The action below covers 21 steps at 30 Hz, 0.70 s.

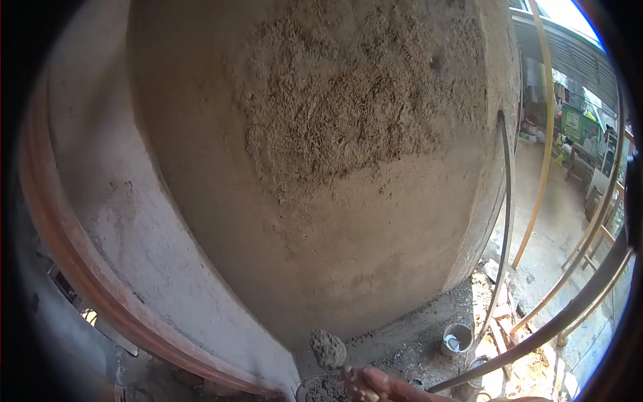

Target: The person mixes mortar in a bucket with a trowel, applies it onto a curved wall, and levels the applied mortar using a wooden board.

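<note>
My right hand (366, 384) is at the bottom centre, its fingers closed in a fist, with the forearm coming in from the right. It grips what appears to be a trowel; a lump of wet grey mortar (328, 349) covers the blade just beyond the fist. Below the lump, a container of mortar (323, 388) is cut off by the lower edge. Ahead stands a wall (375, 234) with rough, thrown-on mortar (362, 94) over its upper part and a smoother coat beneath. My left hand is out of view.
A small bucket (457, 339) stands on the mortar-strewn floor at the wall's foot. Bent-looking poles (507, 201) rise on the right, and a thick bar (542, 338) crosses the lower right. On the left runs a pale wall edge (181, 268) with a reddish border (100, 305).
</note>
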Available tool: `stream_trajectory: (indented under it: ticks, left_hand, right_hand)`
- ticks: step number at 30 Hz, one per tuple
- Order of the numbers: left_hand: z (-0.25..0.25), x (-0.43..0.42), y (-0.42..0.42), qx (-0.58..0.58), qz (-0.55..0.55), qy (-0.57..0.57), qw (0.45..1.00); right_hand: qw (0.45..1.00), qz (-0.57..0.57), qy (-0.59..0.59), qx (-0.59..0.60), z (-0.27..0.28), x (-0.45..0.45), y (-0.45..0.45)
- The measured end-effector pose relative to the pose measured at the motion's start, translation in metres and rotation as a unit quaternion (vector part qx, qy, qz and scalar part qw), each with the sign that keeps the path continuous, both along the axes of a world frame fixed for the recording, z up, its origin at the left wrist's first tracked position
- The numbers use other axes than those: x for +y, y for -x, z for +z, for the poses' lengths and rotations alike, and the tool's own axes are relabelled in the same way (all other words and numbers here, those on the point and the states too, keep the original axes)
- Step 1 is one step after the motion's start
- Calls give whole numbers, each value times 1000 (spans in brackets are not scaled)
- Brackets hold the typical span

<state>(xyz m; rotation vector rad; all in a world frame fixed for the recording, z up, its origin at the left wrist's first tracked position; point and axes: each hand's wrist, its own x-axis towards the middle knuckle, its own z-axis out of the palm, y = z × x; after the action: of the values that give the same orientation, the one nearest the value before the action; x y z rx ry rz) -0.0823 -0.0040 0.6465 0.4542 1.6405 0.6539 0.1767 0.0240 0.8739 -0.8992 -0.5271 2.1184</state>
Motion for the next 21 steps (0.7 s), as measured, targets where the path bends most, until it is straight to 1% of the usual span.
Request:
stream_trajectory:
  ticks: [1,2,3,4,5,6,7,8,9,10,11,12,13,14,15,17,18,21]
  left_hand:
    - [14,8,-3,12,-8,-23,1000]
    - [24,15,-4,19,-15,-42,999]
    - [33,20,-7,25,-21,-58,998]
    - [39,23,-8,29,-27,-70,997]
    - [44,26,-10,32,-32,-79,996]
    - [47,29,-12,36,-36,-88,995]
    - [50,29,-13,40,-41,-94,994]
    - [53,31,-15,44,-45,-100,993]
    - [55,31,-17,46,-48,-104,992]
    - [56,32,-19,48,-49,-107,992]
    - [56,33,-21,51,-50,-109,991]
    - [57,36,-25,53,-49,-111,991]
    - [57,37,-28,52,-49,-111,991]
    - [57,38,-31,53,-49,-111,991]
    - [57,40,-34,54,-49,-109,991]
    - [58,45,-38,56,-48,-110,991]
    - [60,47,-40,57,-45,-109,991]
    - [64,54,-43,59,-42,-109,991]
  right_hand:
    - [999,-47,-15,22,40,11,0]
    - [995,-68,-56,41,59,31,-7]
    - [985,-98,-134,45,94,47,-16]
    - [975,-136,-169,40,130,63,-26]
    - [959,-167,-222,55,161,79,-42]
    - [925,-220,-305,47,209,81,-52]
    - [888,-297,-350,-16,250,85,-62]
    - [829,-347,-431,-81,284,91,-80]
    - [763,-414,-478,-132,321,90,-90]
    - [689,-475,-500,-225,355,95,-107]
    - [576,-533,-553,-279,392,85,-115]
    - [475,-614,-536,-333,423,98,-141]
    - [370,-672,-519,-377,459,82,-142]
    - [197,-704,-520,-442,484,85,-178]
    - [10,-736,-470,-487,508,88,-213]
    - [-135,-783,-392,-463,554,70,-241]
    - [-193,-799,-351,-449,571,66,-255]
    - [-232,-812,-238,-480,598,81,-296]
